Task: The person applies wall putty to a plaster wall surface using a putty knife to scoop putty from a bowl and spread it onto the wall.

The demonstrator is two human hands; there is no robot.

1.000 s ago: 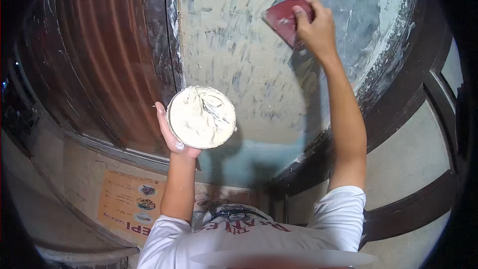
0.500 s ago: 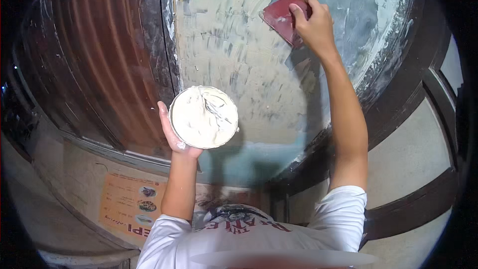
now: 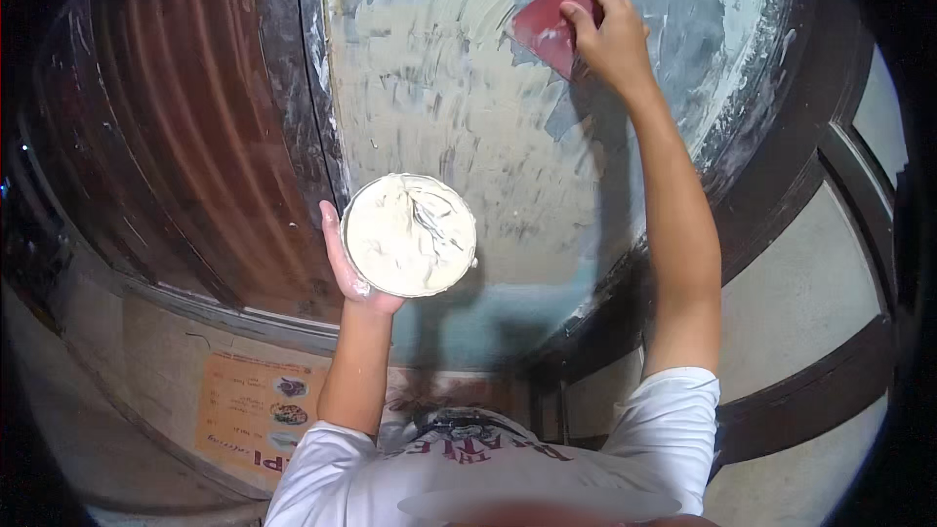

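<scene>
My left hand (image 3: 349,268) holds up a round tub of creamy white putty (image 3: 405,234), with its fingers around the side and underneath. The putty is smeared up to the rim and has a dark streaked groove in it. Higher up and to the right, my right hand (image 3: 610,34) grips a dark red putty scraper (image 3: 549,27), thumb on its face. The scraper's edge lies at the upper right border of a beige putty coat (image 3: 459,127) on the blue-grey wall panel (image 3: 673,0). White residue clings to the scraper.
Reddish-brown ribbed wood (image 3: 176,117) flanks the panel on the left. Dark wooden framing (image 3: 781,205) with pale insets (image 3: 795,293) runs along the right. An orange printed poster (image 3: 239,405) is at the lower left.
The scraper and my right hand have shifted slightly up. The tub in my left hand sits a little further right and lower in view. Both grips are unchanged.
</scene>
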